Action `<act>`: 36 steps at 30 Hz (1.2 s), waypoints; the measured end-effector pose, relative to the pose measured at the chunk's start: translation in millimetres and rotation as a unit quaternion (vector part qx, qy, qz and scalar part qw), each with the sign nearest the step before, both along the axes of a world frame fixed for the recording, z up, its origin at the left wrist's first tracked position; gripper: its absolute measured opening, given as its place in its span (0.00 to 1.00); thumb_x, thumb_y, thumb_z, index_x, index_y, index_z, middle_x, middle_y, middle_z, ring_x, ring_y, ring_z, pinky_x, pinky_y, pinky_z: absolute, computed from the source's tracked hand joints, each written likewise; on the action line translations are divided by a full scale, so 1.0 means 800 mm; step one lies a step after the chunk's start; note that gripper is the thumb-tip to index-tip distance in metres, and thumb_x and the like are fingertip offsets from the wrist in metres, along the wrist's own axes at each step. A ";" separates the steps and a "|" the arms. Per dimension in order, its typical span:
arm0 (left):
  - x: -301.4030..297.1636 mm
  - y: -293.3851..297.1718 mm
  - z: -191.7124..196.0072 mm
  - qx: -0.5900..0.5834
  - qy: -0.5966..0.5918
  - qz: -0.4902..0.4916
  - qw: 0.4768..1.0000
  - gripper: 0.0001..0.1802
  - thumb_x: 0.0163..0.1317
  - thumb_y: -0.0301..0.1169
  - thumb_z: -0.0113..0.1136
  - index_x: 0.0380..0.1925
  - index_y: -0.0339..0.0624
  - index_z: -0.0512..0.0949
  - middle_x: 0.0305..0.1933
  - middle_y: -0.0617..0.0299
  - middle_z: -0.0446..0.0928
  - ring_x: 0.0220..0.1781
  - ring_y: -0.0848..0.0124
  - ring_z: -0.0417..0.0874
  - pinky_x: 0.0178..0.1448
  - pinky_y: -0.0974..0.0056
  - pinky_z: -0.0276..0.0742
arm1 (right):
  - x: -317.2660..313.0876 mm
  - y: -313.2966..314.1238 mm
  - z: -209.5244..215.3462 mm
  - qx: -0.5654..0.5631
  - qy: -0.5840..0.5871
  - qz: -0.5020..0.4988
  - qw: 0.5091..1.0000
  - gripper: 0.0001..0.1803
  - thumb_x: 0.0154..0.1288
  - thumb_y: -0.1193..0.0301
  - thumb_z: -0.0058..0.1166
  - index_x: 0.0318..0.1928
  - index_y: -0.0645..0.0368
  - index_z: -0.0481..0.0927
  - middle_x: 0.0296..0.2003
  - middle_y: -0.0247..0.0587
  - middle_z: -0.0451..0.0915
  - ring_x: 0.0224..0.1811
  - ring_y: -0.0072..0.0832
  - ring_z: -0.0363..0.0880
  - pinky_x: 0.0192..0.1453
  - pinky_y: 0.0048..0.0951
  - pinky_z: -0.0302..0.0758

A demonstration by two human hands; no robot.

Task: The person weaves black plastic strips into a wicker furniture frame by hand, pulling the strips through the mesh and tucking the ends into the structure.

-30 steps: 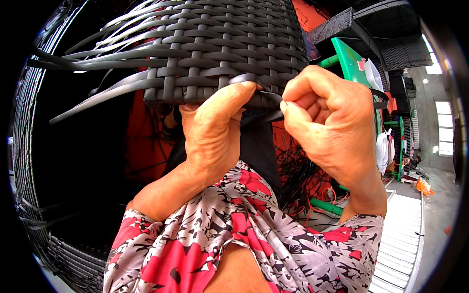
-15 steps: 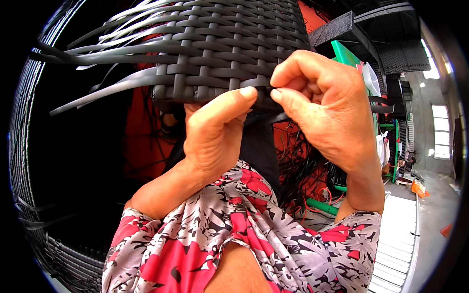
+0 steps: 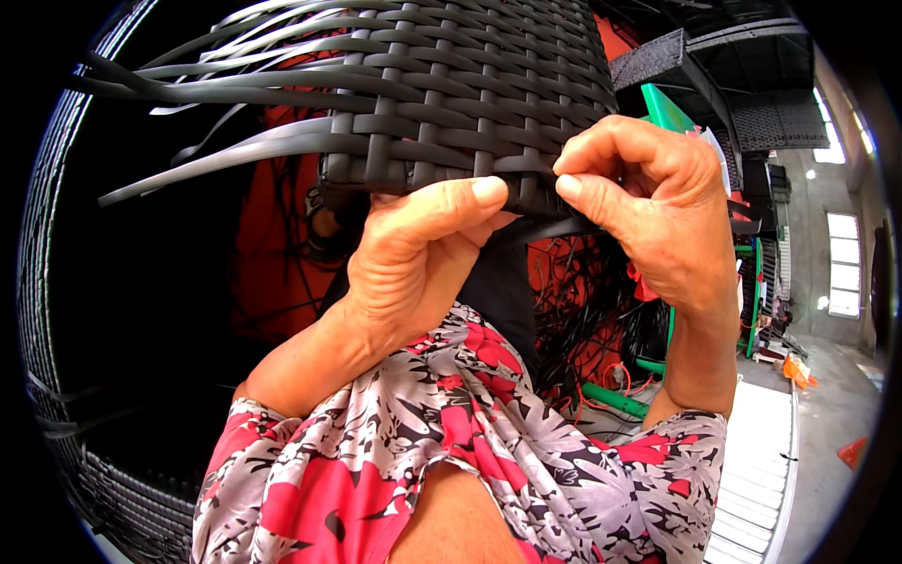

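A dark grey woven wicker piece [image 3: 442, 103] of flat plastic strips lies in front of me, its near edge facing my body. My left hand [image 3: 423, 230] grips that edge, the thumb on the strips at the rim and the other fingers mostly hidden underneath. Just to its right, my right hand [image 3: 658, 202] pinches thumb and forefinger together at the edge, on what looks like a dark weaving strip; the fingertips hide most of it. Long loose strip ends [image 3: 235, 155] stick out from the left side of the weave.
Tangled dark strips [image 3: 592, 301] lie over a red surface below the piece. A green tube [image 3: 615, 399] is at lower right, near a white slatted panel [image 3: 756, 461]. Dark woven furniture [image 3: 775, 113] stands at back right. Another woven wall [image 3: 47, 282] curves along the far left.
The woven piece has shifted slightly right in view. My right hand has moved right and a little down with its pinch kept; my left hand keeps its grip at the edge.
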State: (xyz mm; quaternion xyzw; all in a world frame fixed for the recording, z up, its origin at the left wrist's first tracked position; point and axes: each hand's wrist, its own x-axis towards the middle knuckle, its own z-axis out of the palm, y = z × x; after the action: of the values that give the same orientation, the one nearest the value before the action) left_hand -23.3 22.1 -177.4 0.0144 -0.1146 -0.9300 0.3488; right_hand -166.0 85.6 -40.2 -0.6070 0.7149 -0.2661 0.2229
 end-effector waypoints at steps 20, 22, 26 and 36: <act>0.000 -0.004 0.010 -0.011 0.004 -0.055 0.998 0.13 0.58 0.21 0.63 0.45 0.33 0.80 0.45 0.56 0.82 0.52 0.66 0.81 0.62 0.59 0.72 | -0.018 -0.002 0.011 0.101 -0.047 -0.012 0.994 0.03 0.58 0.81 0.60 0.33 0.64 0.80 0.26 0.23 0.75 0.28 0.09 0.69 0.33 0.15 0.65; -0.002 -0.003 0.009 -0.010 0.004 -0.051 0.999 0.12 0.59 0.22 0.63 0.44 0.32 0.81 0.45 0.56 0.83 0.52 0.66 0.81 0.63 0.59 0.71 | -0.016 0.001 0.009 0.079 -0.034 -0.011 0.996 0.03 0.58 0.81 0.60 0.33 0.64 0.79 0.26 0.24 0.75 0.28 0.09 0.69 0.33 0.15 0.65; -0.008 -0.001 0.011 -0.028 -0.005 -0.030 0.999 0.11 0.59 0.23 0.63 0.42 0.32 0.82 0.47 0.55 0.83 0.54 0.66 0.80 0.66 0.58 0.69 | -0.009 0.006 0.005 0.064 0.047 -0.020 0.997 0.04 0.59 0.82 0.61 0.33 0.64 0.78 0.26 0.24 0.75 0.28 0.10 0.69 0.32 0.17 0.65; -0.015 -0.001 -0.002 -0.035 0.003 -0.030 0.999 0.38 0.52 0.26 0.66 0.65 0.35 0.65 0.62 0.52 0.74 0.65 0.58 0.76 0.73 0.48 0.65 | -0.029 -0.022 0.008 0.148 -0.136 0.023 0.979 0.06 0.54 0.78 0.58 0.33 0.61 0.75 0.20 0.25 0.72 0.22 0.11 0.69 0.27 0.16 0.63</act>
State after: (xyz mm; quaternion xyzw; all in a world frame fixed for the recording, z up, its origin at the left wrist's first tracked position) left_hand -35.6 21.4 -179.3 -0.0037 -0.1464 -0.9354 0.3218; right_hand -188.9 67.8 -34.2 -0.5420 0.6951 -0.2319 0.4115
